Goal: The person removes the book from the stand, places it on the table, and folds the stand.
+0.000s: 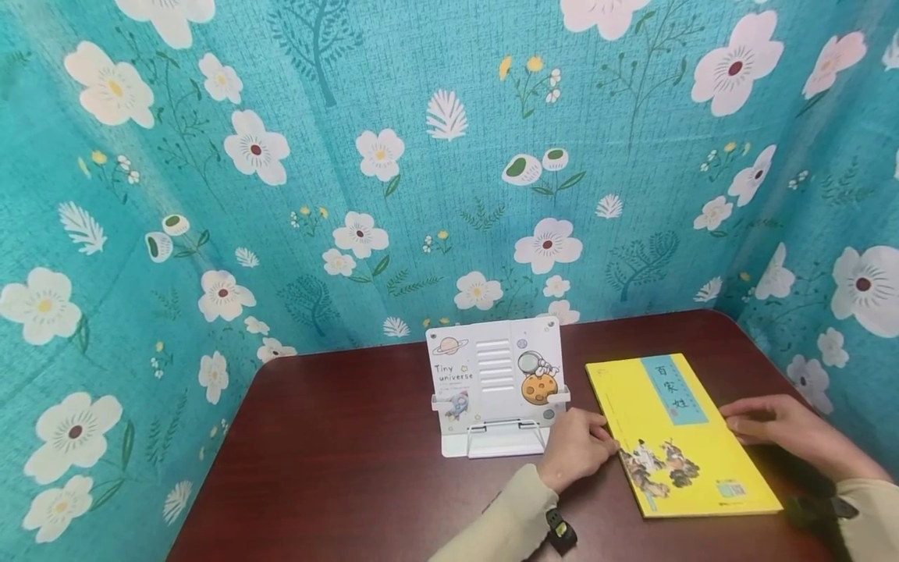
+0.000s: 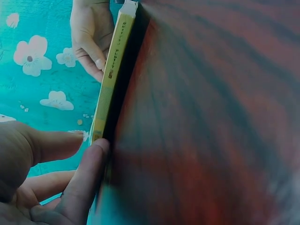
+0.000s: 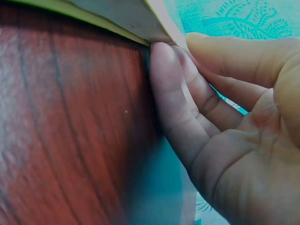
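A yellow book [image 1: 674, 437] with a blue title panel and painted figures lies at the right of the table. At its left edge is my left hand [image 1: 579, 446]. In the left wrist view the left index fingertip touches the book's spine [image 2: 108, 79], while the thumb [image 2: 58, 146] stands a little off the cover. My right hand [image 1: 794, 429] is at the book's right edge. Seen from the right wrist, the fingertips [image 3: 164, 58] meet the page edge from below, and the thumb lies against the cover side, pinching the edge.
A white book stand [image 1: 492, 390] printed "Tiny universe" stands upright just left of the book, close to my left hand. The dark red table [image 1: 330, 460] extends to the left. Teal floral cloth [image 1: 421, 195] hangs behind and at both sides.
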A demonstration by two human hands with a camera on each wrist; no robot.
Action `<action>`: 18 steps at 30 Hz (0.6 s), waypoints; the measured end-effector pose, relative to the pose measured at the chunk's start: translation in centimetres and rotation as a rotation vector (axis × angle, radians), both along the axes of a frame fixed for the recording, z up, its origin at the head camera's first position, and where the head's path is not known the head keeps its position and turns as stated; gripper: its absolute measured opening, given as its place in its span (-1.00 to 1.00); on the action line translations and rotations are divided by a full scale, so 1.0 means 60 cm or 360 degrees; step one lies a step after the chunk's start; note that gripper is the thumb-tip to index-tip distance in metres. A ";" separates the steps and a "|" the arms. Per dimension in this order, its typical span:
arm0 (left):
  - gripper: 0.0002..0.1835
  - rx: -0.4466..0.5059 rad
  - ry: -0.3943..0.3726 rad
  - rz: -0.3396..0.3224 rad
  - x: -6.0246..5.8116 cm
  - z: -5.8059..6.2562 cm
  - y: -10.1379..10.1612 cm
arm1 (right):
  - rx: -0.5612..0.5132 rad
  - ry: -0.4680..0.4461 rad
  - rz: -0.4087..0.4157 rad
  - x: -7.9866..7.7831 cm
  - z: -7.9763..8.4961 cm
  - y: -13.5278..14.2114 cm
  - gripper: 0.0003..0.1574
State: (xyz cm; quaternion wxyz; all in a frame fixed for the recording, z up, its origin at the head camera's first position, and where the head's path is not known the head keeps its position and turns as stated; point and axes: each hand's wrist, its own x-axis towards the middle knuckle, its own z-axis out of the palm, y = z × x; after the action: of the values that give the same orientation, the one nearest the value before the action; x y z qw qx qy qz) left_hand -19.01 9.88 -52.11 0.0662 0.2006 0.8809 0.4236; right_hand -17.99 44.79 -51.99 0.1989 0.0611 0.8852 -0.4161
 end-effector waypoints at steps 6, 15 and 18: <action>-0.90 -0.0015 0.0004 0.0012 0.001 0.010 -0.006 | 0.0020 -0.0007 -0.0034 -0.003 -0.003 -0.004 -0.21; -0.78 -0.0010 0.0017 -0.0025 0.006 0.031 -0.012 | 0.0060 0.0036 -0.0054 -0.006 0.005 0.000 -0.25; -0.75 0.0046 -0.0028 -0.0023 0.007 0.035 -0.015 | 0.0071 0.0056 -0.0051 -0.004 0.006 0.000 -0.30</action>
State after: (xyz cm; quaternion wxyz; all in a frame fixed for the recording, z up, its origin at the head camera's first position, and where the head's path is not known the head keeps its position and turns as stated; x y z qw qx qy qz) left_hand -18.59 8.99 -49.99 0.0741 0.2042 0.8726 0.4376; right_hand -18.21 44.77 -51.61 0.1752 0.0722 0.8965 -0.4004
